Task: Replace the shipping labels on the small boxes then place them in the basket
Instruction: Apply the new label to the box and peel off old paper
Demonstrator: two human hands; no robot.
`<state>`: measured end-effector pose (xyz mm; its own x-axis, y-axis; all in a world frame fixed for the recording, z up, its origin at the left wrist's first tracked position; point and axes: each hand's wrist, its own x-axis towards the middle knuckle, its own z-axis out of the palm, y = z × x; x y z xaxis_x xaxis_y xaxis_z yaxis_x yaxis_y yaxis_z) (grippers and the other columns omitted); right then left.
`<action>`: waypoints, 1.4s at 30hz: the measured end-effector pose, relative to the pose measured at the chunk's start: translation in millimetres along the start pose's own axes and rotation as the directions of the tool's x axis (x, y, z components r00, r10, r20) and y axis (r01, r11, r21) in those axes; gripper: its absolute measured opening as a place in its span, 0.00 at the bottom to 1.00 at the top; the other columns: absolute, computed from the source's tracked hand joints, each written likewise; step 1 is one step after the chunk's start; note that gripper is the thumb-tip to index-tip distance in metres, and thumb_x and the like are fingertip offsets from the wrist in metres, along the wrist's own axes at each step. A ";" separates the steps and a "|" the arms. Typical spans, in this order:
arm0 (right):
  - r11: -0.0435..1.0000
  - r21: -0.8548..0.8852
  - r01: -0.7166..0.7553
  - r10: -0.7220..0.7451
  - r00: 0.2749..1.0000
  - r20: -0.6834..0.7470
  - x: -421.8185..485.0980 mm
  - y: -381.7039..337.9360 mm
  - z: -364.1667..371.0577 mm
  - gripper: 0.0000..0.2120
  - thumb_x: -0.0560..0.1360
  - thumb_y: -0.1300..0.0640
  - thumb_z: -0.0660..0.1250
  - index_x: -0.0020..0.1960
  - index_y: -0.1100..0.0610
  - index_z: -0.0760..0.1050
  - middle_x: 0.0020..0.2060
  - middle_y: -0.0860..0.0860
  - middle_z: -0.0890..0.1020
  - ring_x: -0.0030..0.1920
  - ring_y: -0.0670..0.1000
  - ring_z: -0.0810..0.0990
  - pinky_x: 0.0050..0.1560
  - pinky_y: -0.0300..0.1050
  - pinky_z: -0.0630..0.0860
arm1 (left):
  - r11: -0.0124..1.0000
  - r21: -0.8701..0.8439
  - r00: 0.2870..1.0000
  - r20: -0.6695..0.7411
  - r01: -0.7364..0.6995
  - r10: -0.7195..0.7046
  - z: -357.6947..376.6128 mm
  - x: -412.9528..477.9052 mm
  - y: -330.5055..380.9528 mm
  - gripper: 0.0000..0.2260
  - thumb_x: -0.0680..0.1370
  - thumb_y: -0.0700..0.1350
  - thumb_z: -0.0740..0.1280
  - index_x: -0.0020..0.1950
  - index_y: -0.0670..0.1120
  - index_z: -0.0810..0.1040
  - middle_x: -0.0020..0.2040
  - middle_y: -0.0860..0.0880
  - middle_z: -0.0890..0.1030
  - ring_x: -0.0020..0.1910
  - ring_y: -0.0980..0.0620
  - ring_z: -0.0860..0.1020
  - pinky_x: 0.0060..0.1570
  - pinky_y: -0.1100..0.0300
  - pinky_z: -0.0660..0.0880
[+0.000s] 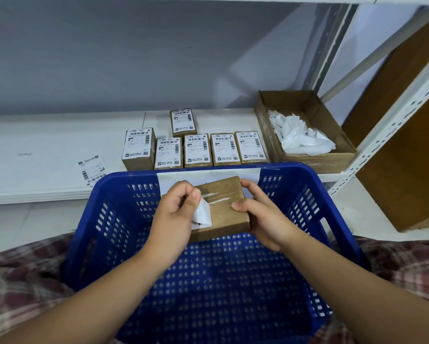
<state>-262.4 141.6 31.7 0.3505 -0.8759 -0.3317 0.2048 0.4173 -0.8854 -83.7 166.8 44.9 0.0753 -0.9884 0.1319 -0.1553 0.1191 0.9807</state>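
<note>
Pinching a glossy white label point(203, 214) curling off it, the left hand point(176, 207) sits at 9 o'clock of a small brown cardboard box point(223, 202); the right hand point(260, 214) grips its 3 o'clock edge, above the blue perforated plastic basket point(109, 219). Six labelled boxes point(198, 150) stand at 12 o'clock on the white shelf point(34, 150).

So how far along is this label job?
Early, it seems: no boxes show in the blue basket, though white scraps lie in a cardboard tray. In hand: the right hand holds a small box while the left hand peels its label. Left: six labelled boxes on the shelf, plus a loose label beside them.
</note>
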 end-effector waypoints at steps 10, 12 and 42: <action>1.000 0.024 -0.013 0.013 1.000 0.000 1.2 2.9 -4.9 0.29 0.66 0.60 0.68 0.67 0.50 0.71 0.56 0.55 0.81 0.45 0.51 0.83 0.40 0.44 0.80 | 0.893 -0.388 0.974 0.074 0.226 -0.214 -4.4 4.9 7.3 0.14 0.81 0.41 0.60 0.34 0.45 0.70 0.32 0.47 0.69 0.35 0.48 0.69 0.38 0.55 0.68; 1.000 0.020 -0.020 0.021 1.000 -0.008 1.4 3.2 -6.0 0.30 0.66 0.59 0.67 0.68 0.49 0.71 0.57 0.55 0.81 0.46 0.52 0.82 0.40 0.44 0.79 | 0.851 -0.452 0.964 0.107 0.266 -0.244 -4.6 5.0 10.3 0.13 0.81 0.39 0.57 0.36 0.42 0.69 0.31 0.49 0.70 0.33 0.52 0.71 0.35 0.58 0.71; 0.983 -0.125 0.134 -0.165 0.947 -0.277 -1.7 10.4 -0.9 0.20 0.74 0.59 0.71 0.58 0.40 0.70 0.59 0.49 0.77 0.59 0.54 0.80 0.62 0.55 0.77 | 0.879 0.002 0.865 -0.182 0.477 -0.468 -6.7 12.7 -20.2 0.14 0.74 0.59 0.66 0.48 0.49 0.71 0.55 0.49 0.72 0.53 0.51 0.75 0.57 0.57 0.71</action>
<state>-261.7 147.2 22.7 0.0446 -0.9650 -0.2585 0.1338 0.2622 -0.9557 -72.9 152.5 27.8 0.3174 -0.8930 -0.3190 -0.1021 -0.3666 0.9248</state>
